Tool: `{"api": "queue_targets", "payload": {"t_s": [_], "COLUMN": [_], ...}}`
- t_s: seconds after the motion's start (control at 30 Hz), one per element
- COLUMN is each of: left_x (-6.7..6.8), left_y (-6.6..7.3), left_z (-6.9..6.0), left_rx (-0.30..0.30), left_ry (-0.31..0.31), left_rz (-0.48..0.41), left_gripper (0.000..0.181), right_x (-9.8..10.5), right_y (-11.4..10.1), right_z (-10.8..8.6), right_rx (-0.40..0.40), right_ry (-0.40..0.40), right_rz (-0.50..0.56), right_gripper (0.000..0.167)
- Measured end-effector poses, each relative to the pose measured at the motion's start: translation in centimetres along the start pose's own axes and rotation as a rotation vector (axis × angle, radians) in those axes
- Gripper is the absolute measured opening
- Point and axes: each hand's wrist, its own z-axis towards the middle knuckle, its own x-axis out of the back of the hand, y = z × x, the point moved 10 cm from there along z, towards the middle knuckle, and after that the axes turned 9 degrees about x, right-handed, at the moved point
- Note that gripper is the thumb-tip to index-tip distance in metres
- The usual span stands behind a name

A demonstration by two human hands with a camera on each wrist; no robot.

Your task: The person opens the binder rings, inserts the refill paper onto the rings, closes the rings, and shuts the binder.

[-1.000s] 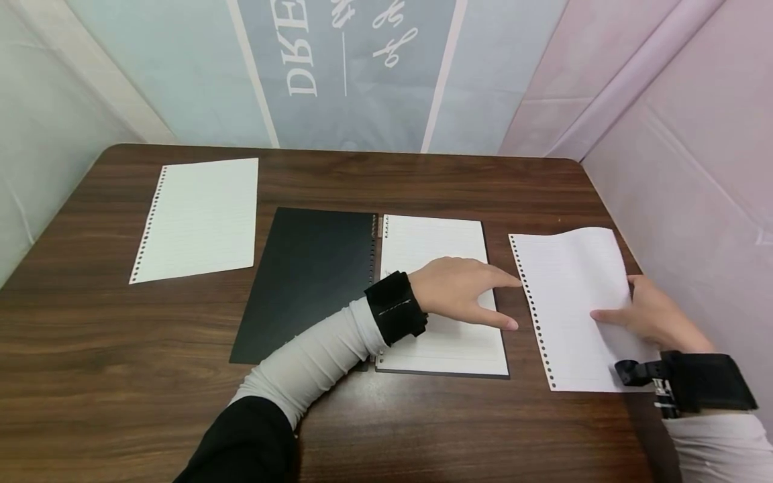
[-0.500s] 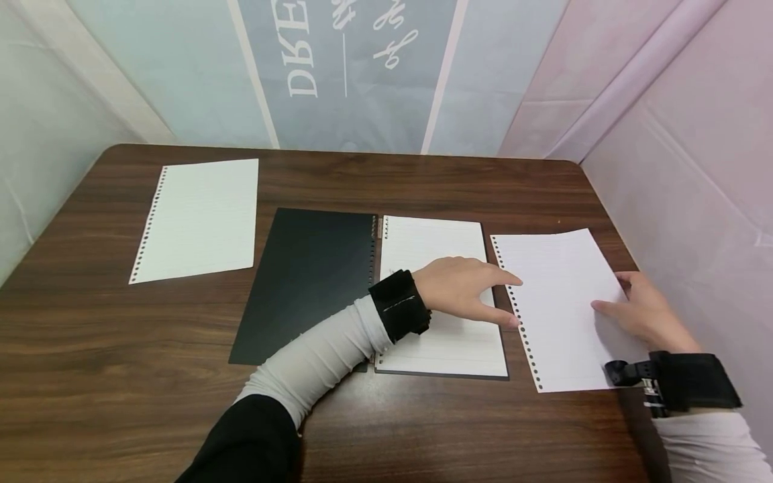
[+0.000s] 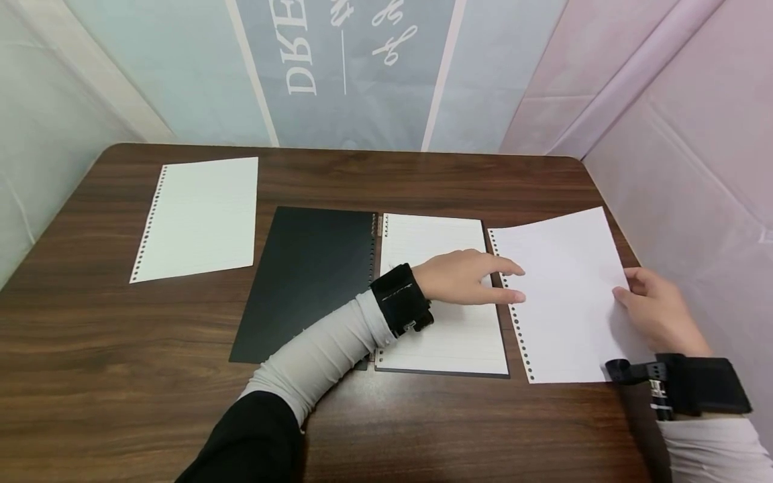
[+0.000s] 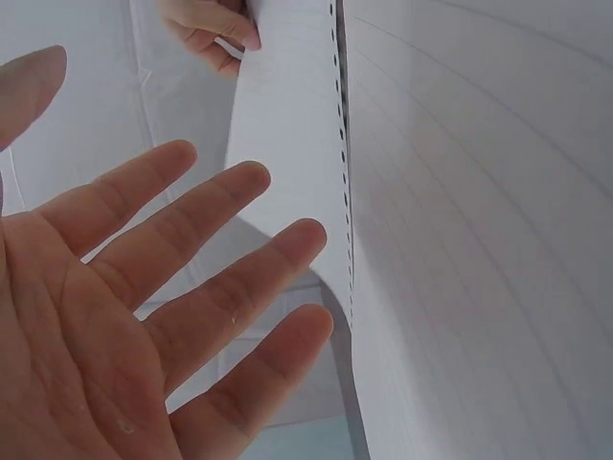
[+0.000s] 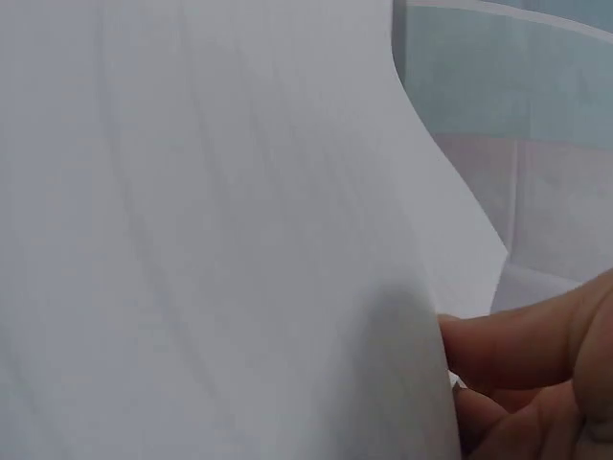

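My right hand (image 3: 661,308) pinches the right edge of a loose lined sheet (image 3: 561,295) with punched holes, thumb on top; the right wrist view shows the thumb (image 5: 517,335) at the sheet's edge. That sheet's right side is raised and slightly bent. Its holed edge lies beside an open binder with a black cover (image 3: 314,282) and lined pages (image 3: 447,349). Over those pages hovers my left hand (image 3: 468,276), its fingers straight and spread, fingertips above the sheet's holed edge. In the left wrist view the palm (image 4: 77,335) holds nothing.
Another holed lined sheet (image 3: 199,221) lies flat at the back left of the brown wooden table (image 3: 121,376). Fabric walls (image 3: 386,114) with printed lettering surround the table's back and sides.
My right hand has drawn the sheet leftward to the binder's right edge, and its far right corner has lifted. The left hand has stayed nearly in place, its thumb and fingers a little closer together.
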Motion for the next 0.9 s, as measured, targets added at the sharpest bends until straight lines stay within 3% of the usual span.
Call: {"api": "queue_targets", "payload": {"t_s": [0.27, 0.43, 0.63, 0.73, 0.9], "left_x": [2.0, 2.8, 3.2, 3.4, 3.8], "left_y": [-1.2, -2.2, -3.0, -3.1, -3.5], "left_z": [-0.1, -0.1, -0.1, -0.1, -0.2], "left_rx": [0.020, 0.002, 0.000, 0.010, 0.040], "left_ry": [0.110, 0.147, 0.150, 0.157, 0.194], "left_rz": [-0.174, -0.323, -0.381, -0.394, -0.444], "left_gripper": [0.050, 0.043, 0.039, 0.040, 0.043], "right_x": [0.9, 1.1, 1.0, 1.3, 2.4], "right_y": [0.3, 0.8, 0.4, 0.1, -0.3], "right_z": [-0.1, -0.2, -0.3, -0.4, -0.6], "right_rx": [-0.085, -0.133, -0.119, -0.097, -0.074], "right_ry": [0.106, 0.199, 0.281, 0.313, 0.343], "right_rz": [0.180, 0.435, 0.770, 0.875, 0.907], "right_gripper": [0.047, 0.017, 0.026, 0.029, 0.028]}}
